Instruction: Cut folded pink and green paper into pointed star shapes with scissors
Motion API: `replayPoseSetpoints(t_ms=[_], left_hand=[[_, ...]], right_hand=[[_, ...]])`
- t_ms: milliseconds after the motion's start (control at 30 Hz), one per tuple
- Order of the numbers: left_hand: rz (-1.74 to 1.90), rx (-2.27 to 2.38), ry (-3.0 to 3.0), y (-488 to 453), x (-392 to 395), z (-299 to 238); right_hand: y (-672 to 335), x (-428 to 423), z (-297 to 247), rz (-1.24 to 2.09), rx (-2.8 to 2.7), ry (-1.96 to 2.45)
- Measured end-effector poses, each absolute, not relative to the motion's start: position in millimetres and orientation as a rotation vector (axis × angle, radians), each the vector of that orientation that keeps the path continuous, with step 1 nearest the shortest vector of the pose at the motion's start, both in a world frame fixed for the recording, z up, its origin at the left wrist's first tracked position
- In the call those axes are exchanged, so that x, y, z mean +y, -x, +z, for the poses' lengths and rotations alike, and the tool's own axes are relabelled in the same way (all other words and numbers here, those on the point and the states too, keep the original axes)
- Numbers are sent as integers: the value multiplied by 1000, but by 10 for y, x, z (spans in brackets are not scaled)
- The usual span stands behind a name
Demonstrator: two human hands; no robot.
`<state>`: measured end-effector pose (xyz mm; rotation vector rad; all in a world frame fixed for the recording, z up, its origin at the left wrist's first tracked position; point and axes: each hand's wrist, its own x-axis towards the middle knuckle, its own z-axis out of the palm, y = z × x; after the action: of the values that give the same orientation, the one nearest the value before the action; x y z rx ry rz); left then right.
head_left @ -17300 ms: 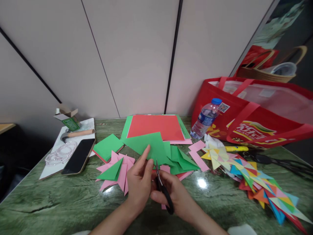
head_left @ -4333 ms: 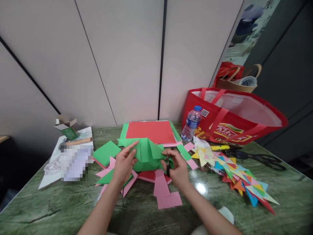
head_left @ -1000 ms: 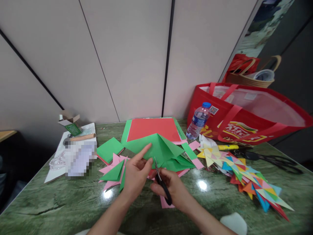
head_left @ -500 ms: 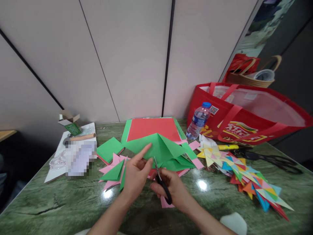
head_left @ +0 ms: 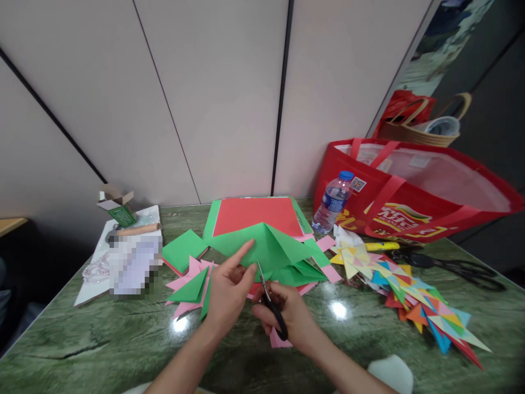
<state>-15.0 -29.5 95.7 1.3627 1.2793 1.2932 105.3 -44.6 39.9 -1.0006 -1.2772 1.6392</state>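
A folded sheet of green paper (head_left: 252,246) with a raised crease is pinched in my left hand (head_left: 227,290), the index finger lying along its face. My right hand (head_left: 285,312) grips black-handled scissors (head_left: 271,306), their blades pointing up at the paper's lower edge beside my left thumb. Whether the blades have cut into the sheet I cannot tell. Under and behind the sheet lie more green folds (head_left: 301,273) and a stack topped with red paper (head_left: 258,216). To the left are pink and green folded pieces (head_left: 191,290) and a green square pile (head_left: 185,250).
At the right stand a water bottle (head_left: 333,202) and a red shopping bag (head_left: 410,191). Colourful folded paper pieces (head_left: 422,301), a yellow tube (head_left: 381,246) and black scissors (head_left: 459,268) lie before the bag. A small green box (head_left: 123,215) sits on a white board (head_left: 92,279) at left.
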Motion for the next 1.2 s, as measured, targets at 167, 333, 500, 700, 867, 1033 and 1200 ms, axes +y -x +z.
replayPoseSetpoints(t_ms=[167,333,500,700,867,1033,1200], left_hand=[[1273,1278,-1358,136,-309,966],[1249,1232,-1335,127,-324,964],[1261,1187,-1266,130,-302,908],[1249,1201,-1246,127,-306,883],[1236,1237,-1255,108,-323,911],[1239,1265,-1321,109,-320,925],[1252,1296,-1386,119,-310,921]], right_hand=[[-1066,-449,452,1644,-1236,936],[-1100,-453,564,1585,-1268,938],[-1100,-447,565,1616,-1245,945],[-1101,-450,534,1618,-1246,919],[-1086,-455,557,1624,-1219,900],[-1075,-460,563,1636,-1186,915],[-1066,-453,489,1627,-1196,960]])
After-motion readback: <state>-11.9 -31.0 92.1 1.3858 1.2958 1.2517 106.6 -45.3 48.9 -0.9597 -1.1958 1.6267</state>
